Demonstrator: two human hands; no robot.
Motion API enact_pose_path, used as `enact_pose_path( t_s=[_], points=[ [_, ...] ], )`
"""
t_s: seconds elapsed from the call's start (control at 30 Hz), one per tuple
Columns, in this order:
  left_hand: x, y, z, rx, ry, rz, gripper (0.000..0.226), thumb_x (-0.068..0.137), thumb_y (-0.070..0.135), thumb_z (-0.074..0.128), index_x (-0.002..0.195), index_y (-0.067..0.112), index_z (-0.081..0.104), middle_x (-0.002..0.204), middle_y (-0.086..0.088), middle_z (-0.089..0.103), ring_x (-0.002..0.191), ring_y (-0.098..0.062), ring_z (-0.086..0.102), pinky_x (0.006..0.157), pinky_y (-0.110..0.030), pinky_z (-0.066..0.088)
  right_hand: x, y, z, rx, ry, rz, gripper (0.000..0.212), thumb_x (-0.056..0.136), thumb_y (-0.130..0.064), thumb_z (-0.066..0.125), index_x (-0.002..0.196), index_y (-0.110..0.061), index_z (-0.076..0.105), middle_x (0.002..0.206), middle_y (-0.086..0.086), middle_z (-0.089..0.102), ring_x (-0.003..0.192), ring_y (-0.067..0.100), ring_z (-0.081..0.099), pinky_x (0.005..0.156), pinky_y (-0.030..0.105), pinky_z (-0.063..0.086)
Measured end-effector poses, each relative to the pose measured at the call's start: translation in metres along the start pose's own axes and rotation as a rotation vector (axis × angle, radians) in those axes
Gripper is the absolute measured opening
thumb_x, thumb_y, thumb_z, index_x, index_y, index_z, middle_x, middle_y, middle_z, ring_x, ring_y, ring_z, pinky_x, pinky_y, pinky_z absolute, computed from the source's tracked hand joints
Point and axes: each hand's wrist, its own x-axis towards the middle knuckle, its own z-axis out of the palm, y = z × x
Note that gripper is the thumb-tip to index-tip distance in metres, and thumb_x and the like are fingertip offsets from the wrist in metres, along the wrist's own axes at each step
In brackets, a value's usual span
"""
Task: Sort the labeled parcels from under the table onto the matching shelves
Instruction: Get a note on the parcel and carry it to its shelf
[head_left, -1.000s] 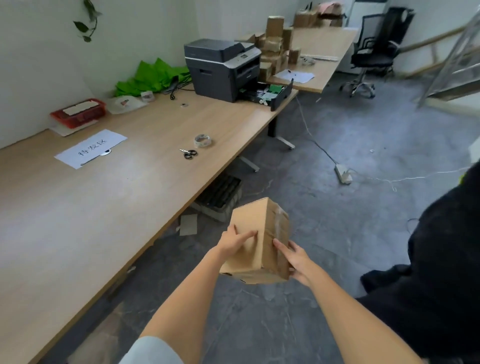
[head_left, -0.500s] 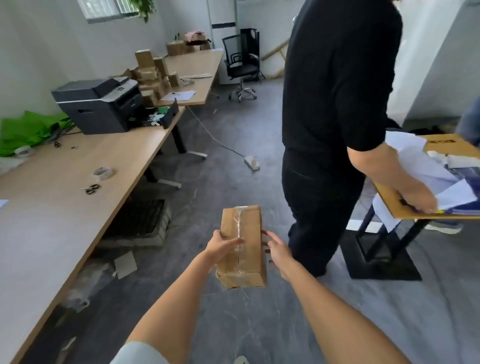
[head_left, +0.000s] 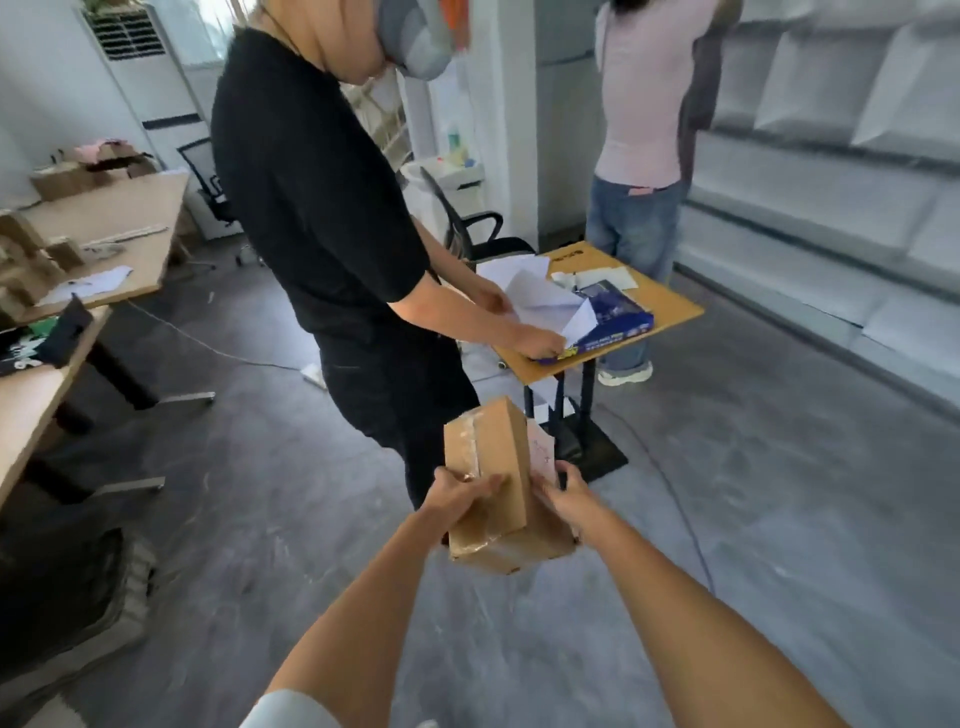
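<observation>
From the head view, one taped cardboard parcel is held out in front at about waist height above the grey floor, gripped between two hands — the left hand wraps its near left face, the right hand presses the right side where a pale paper label sits; its writing is too blurred to read. Two other people stand ahead: one in a black shirt handling white sheets on a small yellow-topped table, one in a pink top facing the white shelves — apparently bare, though the blur makes that uncertain. Long wooden tables line the left.
</observation>
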Motion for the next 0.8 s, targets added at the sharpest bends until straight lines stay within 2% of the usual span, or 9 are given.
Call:
enact_pose_path(
  t_s=[0.13, 0.23, 0.3, 0.4, 0.47, 0.57, 0.63, 0.7, 0.8],
  points=[
    [-0.001, 0.032, 0.072, 0.081, -0.111, 0.078, 0.081, 0.075, 0.041, 0.075, 0.136, 0.007, 0.032, 0.131, -0.007, 0.051, 0.102, -0.018, 0.048, 0.088, -0.031, 0.041, -0.009, 0.019, -0.074, 0.161, 0.032, 0.078, 0.083, 0.084, -0.054, 0.059, 0.147, -0.019, 0.019, 0.148, 0.007, 0.037, 0.133, 0.034, 0.039, 0.106, 0.047, 0.034],
    [-0.003, 0.059, 0.127, 0.159, -0.174, 0.129, 0.078, 0.076, 0.043, 0.073, 0.135, 0.011, 0.035, 0.130, -0.006, 0.051, 0.113, -0.023, 0.051, 0.091, -0.032, 0.042, -0.012, 0.035, -0.127, 0.306, 0.152, 0.031, 0.058, 0.078, -0.039, 0.073, 0.123, -0.015, 0.044, 0.137, 0.011, 0.053, 0.122, 0.034, 0.053, 0.104, 0.046, 0.043],
    [-0.005, 0.079, 0.163, 0.220, -0.240, 0.166, 0.089, 0.072, 0.050, 0.074, 0.141, 0.013, 0.032, 0.139, -0.008, 0.047, 0.124, -0.027, 0.049, 0.102, -0.037, 0.042, -0.008, 0.051, -0.161, 0.373, 0.226, -0.004, 0.043, 0.073, -0.032, 0.079, 0.106, -0.014, 0.057, 0.124, 0.012, 0.064, 0.110, 0.031, 0.062, 0.100, 0.045, 0.049],
    [0.000, 0.105, 0.220, 0.314, -0.368, 0.228, 0.106, 0.065, 0.056, 0.076, 0.148, 0.016, 0.023, 0.145, -0.007, 0.043, 0.129, -0.028, 0.046, 0.109, -0.043, 0.040, -0.014, 0.064, -0.212, 0.456, 0.355, 0.013, 0.027, 0.072, -0.029, 0.082, 0.089, -0.017, 0.064, 0.107, 0.006, 0.070, 0.093, 0.023, 0.065, 0.086, 0.035, 0.055],
    [-0.002, 0.123, 0.258, 0.369, -0.418, 0.284, 0.099, 0.071, 0.051, 0.074, 0.148, 0.019, 0.021, 0.145, -0.006, 0.042, 0.130, -0.028, 0.045, 0.108, -0.040, 0.039, -0.012, 0.071, -0.246, 0.439, 0.435, 0.006, 0.036, 0.069, -0.032, 0.083, 0.095, -0.016, 0.064, 0.102, 0.002, 0.071, 0.089, 0.020, 0.066, 0.075, 0.029, 0.056],
    [0.006, 0.148, 0.317, 0.449, -0.511, 0.314, 0.088, 0.081, 0.043, 0.069, 0.149, 0.019, 0.018, 0.144, -0.007, 0.042, 0.131, -0.029, 0.044, 0.107, -0.037, 0.037, -0.001, 0.084, -0.300, 0.452, 0.585, -0.003, 0.043, 0.064, -0.030, 0.086, 0.100, -0.017, 0.066, 0.101, 0.003, 0.072, 0.093, 0.022, 0.068, 0.080, 0.037, 0.057],
    [0.018, 0.165, 0.357, 0.465, -0.587, 0.323, 0.083, 0.082, 0.040, 0.068, 0.148, 0.020, 0.022, 0.144, -0.006, 0.045, 0.128, -0.028, 0.047, 0.105, -0.036, 0.039, 0.003, 0.088, -0.336, 0.480, 0.653, 0.008, 0.046, 0.066, -0.026, 0.085, 0.105, -0.013, 0.065, 0.099, 0.001, 0.071, 0.093, 0.021, 0.067, 0.072, 0.030, 0.055],
    [0.028, 0.185, 0.398, 0.471, -0.652, 0.330, 0.085, 0.081, 0.039, 0.069, 0.149, 0.021, 0.021, 0.144, -0.005, 0.045, 0.128, -0.028, 0.047, 0.105, -0.035, 0.039, 0.009, 0.092, -0.375, 0.509, 0.714, 0.037, 0.056, 0.065, -0.031, 0.086, 0.111, -0.012, 0.061, 0.106, 0.001, 0.070, 0.095, 0.020, 0.066, 0.068, 0.024, 0.050],
    [0.043, 0.219, 0.463, 0.496, -0.734, 0.346, 0.086, 0.082, 0.037, 0.069, 0.151, 0.021, 0.020, 0.146, -0.007, 0.043, 0.131, -0.028, 0.045, 0.106, -0.035, 0.036, 0.018, 0.094, -0.435, 0.522, 0.839, 0.111, 0.070, 0.061, -0.044, 0.085, 0.115, -0.014, 0.054, 0.110, 0.000, 0.065, 0.098, 0.019, 0.062, 0.072, 0.028, 0.046]
  ],
)
